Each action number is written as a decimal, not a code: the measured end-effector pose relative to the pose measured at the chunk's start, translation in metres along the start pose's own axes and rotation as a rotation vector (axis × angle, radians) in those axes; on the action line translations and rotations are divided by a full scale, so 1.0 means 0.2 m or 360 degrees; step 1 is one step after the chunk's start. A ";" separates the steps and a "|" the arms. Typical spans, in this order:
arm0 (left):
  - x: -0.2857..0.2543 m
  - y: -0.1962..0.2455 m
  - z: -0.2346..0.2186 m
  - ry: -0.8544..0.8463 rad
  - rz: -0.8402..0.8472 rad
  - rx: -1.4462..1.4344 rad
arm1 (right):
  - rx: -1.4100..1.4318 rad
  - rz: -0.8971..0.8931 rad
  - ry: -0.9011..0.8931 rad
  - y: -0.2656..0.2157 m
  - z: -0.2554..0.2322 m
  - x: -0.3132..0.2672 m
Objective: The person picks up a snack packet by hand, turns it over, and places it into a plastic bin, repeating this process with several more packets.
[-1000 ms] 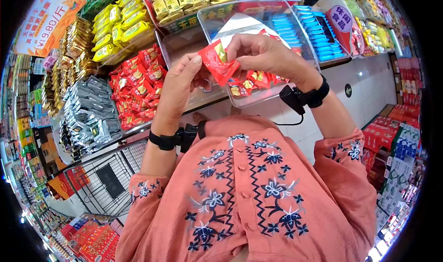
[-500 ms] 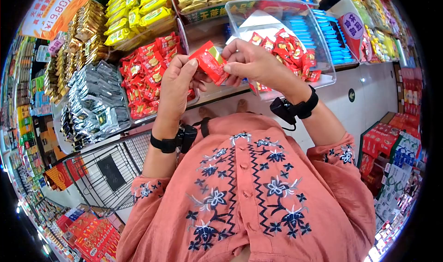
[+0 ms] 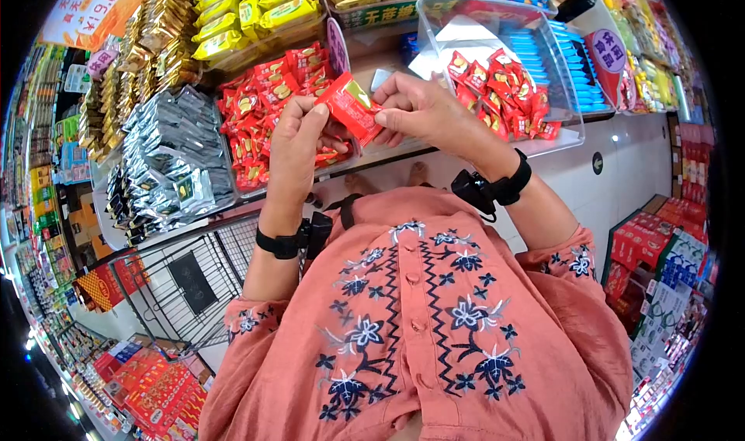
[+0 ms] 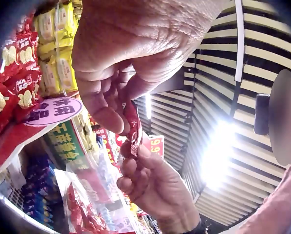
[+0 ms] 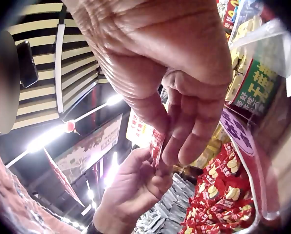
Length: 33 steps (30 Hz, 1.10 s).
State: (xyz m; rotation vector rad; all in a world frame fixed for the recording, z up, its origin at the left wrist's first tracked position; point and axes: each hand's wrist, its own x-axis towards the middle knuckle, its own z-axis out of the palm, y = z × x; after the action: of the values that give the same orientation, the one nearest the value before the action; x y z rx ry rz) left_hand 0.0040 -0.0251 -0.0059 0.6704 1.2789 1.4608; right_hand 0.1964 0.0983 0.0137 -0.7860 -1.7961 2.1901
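Both hands hold one small red snack packet (image 3: 351, 109) in front of the chest, its printed face turned up. My left hand (image 3: 296, 138) pinches the packet's left end, thumb on top. The right hand (image 3: 423, 113) pinches the opposite end between thumb and fingers. In the left wrist view the packet (image 4: 133, 127) appears edge-on between the two hands. The right wrist view also shows the packet (image 5: 156, 146) edge-on, with the left hand (image 5: 131, 190) beyond it. Behind the hands, a clear plastic bin (image 3: 570, 134) holds similar red packets (image 3: 497, 80).
Left of the hands are a heap of red packets (image 3: 268, 92), silver packets (image 3: 167, 157) and yellow packets (image 3: 256, 14). Blue packets (image 3: 578, 60) stand at the back right. A wire shopping cart (image 3: 233, 255) is below left. Red boxes (image 3: 640, 239) are stacked at the right.
The head view has shifted, so the shelves sit farther right. The packet has turned flatter between the hands, and the right fingers have moved from its upper part to its right end.
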 end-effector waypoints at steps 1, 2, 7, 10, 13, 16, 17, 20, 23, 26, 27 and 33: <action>0.00 0.00 -0.01 -0.0002 -0.0003 -0.0009 | 0.0012 0.0005 -0.0003 0.01 0.01 0.01; 0.00 0.00 -0.03 -0.0005 -0.0005 -0.0018 | 0.0009 0.0007 -0.0005 0.01 0.01 0.01; -0.01 0.01 -0.07 0.0001 -0.0007 0.0014 | 0.0071 -0.0023 0.0031 0.05 0.04 0.05; -0.01 0.01 -0.09 0.0001 -0.0032 0.0013 | 0.0126 0.0008 0.0008 0.07 0.05 0.08; 0.00 0.03 -0.09 -0.0004 -0.0064 0.0007 | 0.0100 0.0117 -0.0055 0.05 0.05 0.09; 0.00 0.03 -0.10 -0.0008 -0.0084 0.0016 | 0.0145 0.0117 -0.0012 0.08 0.06 0.10; 0.01 0.03 -0.11 -0.0008 -0.0089 0.0021 | 0.0168 0.0123 -0.0021 0.08 0.06 0.10; 0.01 0.03 -0.11 -0.0017 -0.0109 0.0042 | 0.0221 0.0149 -0.0037 0.09 0.07 0.10; 0.03 0.01 -0.12 -0.0061 -0.0114 0.0098 | 0.0234 0.0194 -0.0042 0.07 0.08 0.10; 0.04 0.00 -0.11 -0.0099 -0.0151 0.0086 | 0.0235 0.0226 -0.0073 0.09 0.07 0.11; 0.04 0.00 -0.11 -0.0092 -0.0150 0.0085 | 0.0236 0.0224 -0.0075 0.11 0.07 0.12; 0.06 -0.01 -0.11 -0.0090 -0.0155 0.0055 | 0.0230 0.0251 -0.0061 0.10 0.06 0.11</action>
State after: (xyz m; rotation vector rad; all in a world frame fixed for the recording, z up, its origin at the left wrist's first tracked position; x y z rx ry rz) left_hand -0.0177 -0.0219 -0.0169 0.6587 1.2782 1.3345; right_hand 0.1746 0.0947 -0.0096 -0.8858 -1.6200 2.4185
